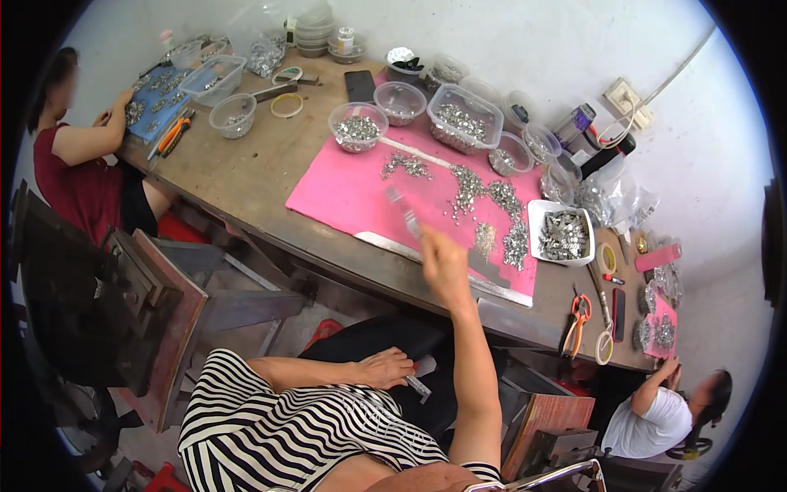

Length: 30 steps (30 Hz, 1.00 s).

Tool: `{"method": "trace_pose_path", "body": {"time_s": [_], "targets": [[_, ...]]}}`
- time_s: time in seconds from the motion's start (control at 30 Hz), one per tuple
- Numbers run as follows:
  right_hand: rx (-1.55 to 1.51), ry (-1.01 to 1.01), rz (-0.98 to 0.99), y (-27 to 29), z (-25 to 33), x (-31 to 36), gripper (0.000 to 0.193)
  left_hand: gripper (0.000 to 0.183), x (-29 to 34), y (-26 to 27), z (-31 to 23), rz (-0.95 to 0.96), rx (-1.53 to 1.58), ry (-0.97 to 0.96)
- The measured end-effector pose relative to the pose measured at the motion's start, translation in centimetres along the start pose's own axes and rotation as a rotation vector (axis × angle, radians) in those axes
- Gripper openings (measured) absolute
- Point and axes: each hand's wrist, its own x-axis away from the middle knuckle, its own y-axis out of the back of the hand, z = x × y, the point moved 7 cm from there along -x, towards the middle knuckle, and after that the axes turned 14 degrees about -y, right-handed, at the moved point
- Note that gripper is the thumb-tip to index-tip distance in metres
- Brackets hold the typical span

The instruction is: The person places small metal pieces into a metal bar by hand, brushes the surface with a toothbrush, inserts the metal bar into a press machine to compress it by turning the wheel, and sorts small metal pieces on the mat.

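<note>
Over the front part of the pink mat (336, 184), my right hand (445, 264) is closed round a narrow silvery strip (403, 210), smeared by motion. Low over my lap, my left hand (384, 367) has its fingers curled down. A short silvery metal strip (418, 385) with a segmented look sticks out from under its fingertips, beside a small white piece (425, 366). Small silvery metal parts (467, 189) lie in loose heaps on the mat. A patch of duller, yellowish parts (484, 239) is nearer the mat's front edge.
Clear plastic tubs (358, 129) of metal parts line the mat's back; a white tray (562, 233) stands right. Orange-handled pliers (578, 320) and tape rolls (606, 258) lie farther right. A dark phone (358, 86) lies behind. Two people sit at the table's far left (82, 164) and right (656, 414).
</note>
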Motion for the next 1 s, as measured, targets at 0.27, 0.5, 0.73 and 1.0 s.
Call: {"method": "trace_pose_path", "body": {"time_s": [0.27, 0.5, 0.73, 1.0], "targets": [[0.034, 0.079, 0.119, -3.2, 3.2, 0.3, 0.02, 0.03, 0.4, 0.0, 0.5, -0.019, 0.008, 0.028], [0.261, 0.104, 0.04, -3.9, 3.4, 2.4, 0.021, 0.032, 0.7, -0.4, 0.7, -0.019, 0.007, 0.033], [0.56, -0.149, -0.072, -2.5, -0.4, 2.3, 0.032, 0.032, 0.6, -0.4, 0.7, -0.016, 0.017, 0.025], [0.134, -0.155, -0.136, -0.1, 0.3, 1.9, 0.022, 0.032, 0.6, -0.8, 0.7, 0.004, 0.03, 0.04]]}}
